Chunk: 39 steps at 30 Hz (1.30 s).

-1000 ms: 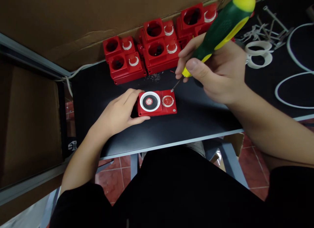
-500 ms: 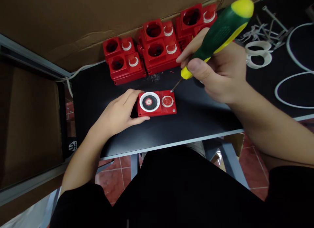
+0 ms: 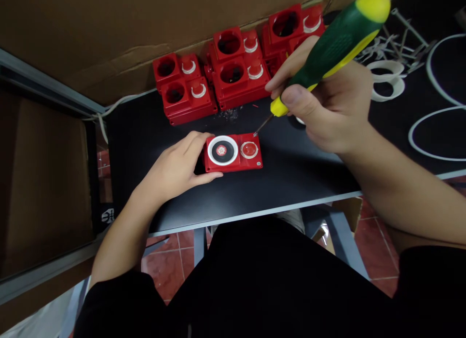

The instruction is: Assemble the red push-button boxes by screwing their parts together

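A small red box (image 3: 235, 166) lies on the black tabletop, with a white-rimmed black disc (image 3: 222, 150) and a round red lens (image 3: 249, 149) on its face. My left hand (image 3: 178, 165) grips its left end between thumb and fingers. In my right hand (image 3: 327, 100) is a screwdriver (image 3: 329, 49) with a green and yellow handle, held at a slant. Its tip meets the box's far right corner, at what looks like a screw. Another screw (image 3: 258, 163) sits in the near right corner.
Several red housings with round openings (image 3: 189, 107) stand along the cardboard wall (image 3: 91, 46) at the back. Dark crumbs (image 3: 229, 114) lie before them. To the right are white rings (image 3: 386, 88), larger white hoops (image 3: 437, 134) and a pile of metal pieces (image 3: 404, 37).
The screwdriver handle and my right hand have shifted slightly to the right, while the tip stays at the same corner. My left hand and the box have hardly moved.
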{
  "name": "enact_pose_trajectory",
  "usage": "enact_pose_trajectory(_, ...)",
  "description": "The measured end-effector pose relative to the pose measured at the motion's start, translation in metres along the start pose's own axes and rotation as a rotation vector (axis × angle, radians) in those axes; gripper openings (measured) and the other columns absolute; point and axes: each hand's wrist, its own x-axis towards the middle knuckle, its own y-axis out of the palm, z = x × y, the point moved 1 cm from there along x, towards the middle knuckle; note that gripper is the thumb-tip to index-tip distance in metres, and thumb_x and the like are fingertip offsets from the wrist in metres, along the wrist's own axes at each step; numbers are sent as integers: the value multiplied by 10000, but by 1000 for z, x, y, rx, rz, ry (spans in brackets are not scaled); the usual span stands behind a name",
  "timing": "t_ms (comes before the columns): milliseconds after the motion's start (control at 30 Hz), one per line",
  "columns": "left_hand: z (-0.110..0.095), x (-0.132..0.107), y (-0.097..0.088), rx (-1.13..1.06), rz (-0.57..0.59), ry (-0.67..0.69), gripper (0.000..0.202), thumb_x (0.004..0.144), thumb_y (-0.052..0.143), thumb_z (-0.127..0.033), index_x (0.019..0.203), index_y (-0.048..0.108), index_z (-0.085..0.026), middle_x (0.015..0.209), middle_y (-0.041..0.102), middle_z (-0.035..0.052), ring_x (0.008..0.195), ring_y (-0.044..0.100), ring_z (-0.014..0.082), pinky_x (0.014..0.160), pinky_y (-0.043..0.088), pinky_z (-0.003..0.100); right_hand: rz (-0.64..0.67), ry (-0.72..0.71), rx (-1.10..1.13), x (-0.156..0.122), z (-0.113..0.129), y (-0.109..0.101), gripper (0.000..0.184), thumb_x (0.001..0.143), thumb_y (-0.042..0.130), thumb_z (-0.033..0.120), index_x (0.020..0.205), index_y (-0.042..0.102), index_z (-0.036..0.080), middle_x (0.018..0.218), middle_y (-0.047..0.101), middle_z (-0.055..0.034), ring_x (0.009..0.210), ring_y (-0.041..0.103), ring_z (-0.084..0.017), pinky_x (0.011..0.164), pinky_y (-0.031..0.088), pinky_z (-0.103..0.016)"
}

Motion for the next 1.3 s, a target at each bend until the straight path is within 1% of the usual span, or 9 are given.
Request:
enact_pose_trajectory(200,1,0,0,-20,7,-22,820,1132,969,-619,1751,673,-171,1687,774,234,1514,839,482,1311,746,631,13,-42,8,-1,1,-1,403,1205,888,698,1133,958,307,993,845,-80,877,716,-262,785,537,-452)
enact_pose_trajectory(333,0,0,0,-17,4,-12,814,1145,952,-619,1745,671,-146,1685,774,250,1514,840,486,1317,742,637,88,-6,9,0,-2,-5,508,1196,847,832,1166,952,336,1058,846,-84,949,739,-284,856,621,-477)
enact_pose_trajectory(433,-1,1,0,-8,15,-26,802,1144,941,-636,1741,671,-172,1689,775,237,1521,834,485,1334,733,660,150,-19,4,4,-5,-11,574,1089,926,921,1151,966,352,1069,859,-78,933,732,-285,925,675,-510)
enact_pose_trajectory(567,0,1,0,-2,17,-33,802,1132,948,-635,1737,670,-188,1690,774,229,1527,832,483,1339,730,656,210,-43,1,4,-12,-14,492,942,1151,765,1202,1004,374,1129,910,-76,927,749,-281,781,689,-472)
enact_pose_trajectory(700,1,0,1,-4,11,-30,825,1131,941,-677,1741,670,-193,1701,774,224,1530,831,481,1338,734,644,218,68,224,-2,-19,-14,679,824,1272,615,1390,973,391,1308,941,-77,1033,869,-306,799,792,-457)
enact_pose_trajectory(900,3,0,3,20,5,-30,870,1139,933,-708,1760,661,-163,1716,772,250,1544,831,502,1346,729,664,314,165,269,-5,-13,-20,504,1134,1030,488,1617,913,407,1296,977,-47,1198,954,-288,1160,817,-481)
enact_pose_trajectory(1000,4,-1,2,18,-11,-8,871,1142,945,-690,1761,663,-146,1704,773,253,1523,845,493,1322,744,637,321,99,289,-6,-12,-16,446,1183,943,498,1624,910,447,1370,959,-45,1263,928,-291,1169,808,-479)
enact_pose_trajectory(1133,3,-1,2,-10,-22,20,848,1155,949,-658,1753,669,-125,1678,777,260,1503,856,485,1297,758,606,231,67,203,-8,-13,-8,451,1127,967,650,1528,946,446,1446,886,-88,1201,871,-317,1063,813,-505)
enact_pose_trajectory(1300,3,0,2,13,-1,-10,841,1149,949,-644,1763,654,-150,1699,771,248,1525,844,491,1319,746,634,208,9,-84,-4,-9,-7,426,1122,935,800,1278,981,406,1214,894,-105,1150,803,-359,1145,736,-618)
